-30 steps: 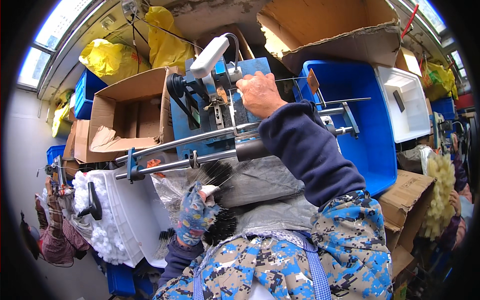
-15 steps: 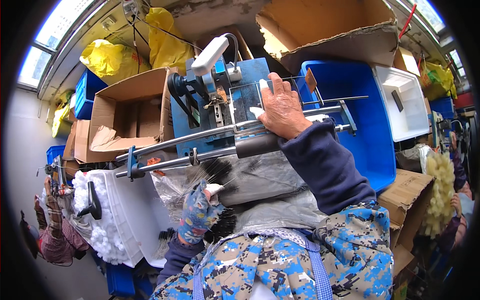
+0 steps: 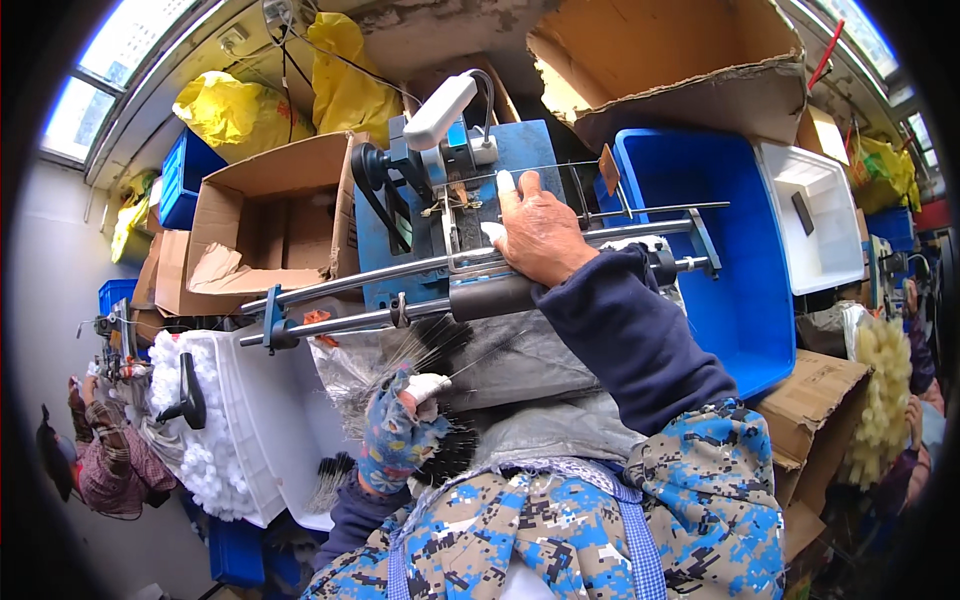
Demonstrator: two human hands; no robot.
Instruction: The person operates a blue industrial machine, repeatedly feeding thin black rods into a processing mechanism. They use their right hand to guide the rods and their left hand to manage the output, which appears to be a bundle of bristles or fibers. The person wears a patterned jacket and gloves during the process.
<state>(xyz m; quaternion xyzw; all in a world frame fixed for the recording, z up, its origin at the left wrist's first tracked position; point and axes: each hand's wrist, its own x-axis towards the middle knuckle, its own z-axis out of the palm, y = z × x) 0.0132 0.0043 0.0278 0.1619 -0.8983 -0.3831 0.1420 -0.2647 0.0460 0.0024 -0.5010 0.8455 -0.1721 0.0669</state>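
Wires (image 3: 408,352), thin, fan out from the gloved left hand (image 3: 395,430) below the rails (image 3: 360,321), its fingers apparently closed on them; judged light, springy, easily bent, best held mid-bundle. Right hand (image 3: 545,235), thumb and forefinger parted, lies over the blue machine (image 3: 532,147).

I see yellow bags (image 3: 218,110) upper left | open carton (image 3: 216,228) below | white tub (image 3: 828,258) right | red rod (image 3: 828,56) upper right

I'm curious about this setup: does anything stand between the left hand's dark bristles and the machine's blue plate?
Yes: two metal bars run across between the blue plate and the left hand with its dark bristles.
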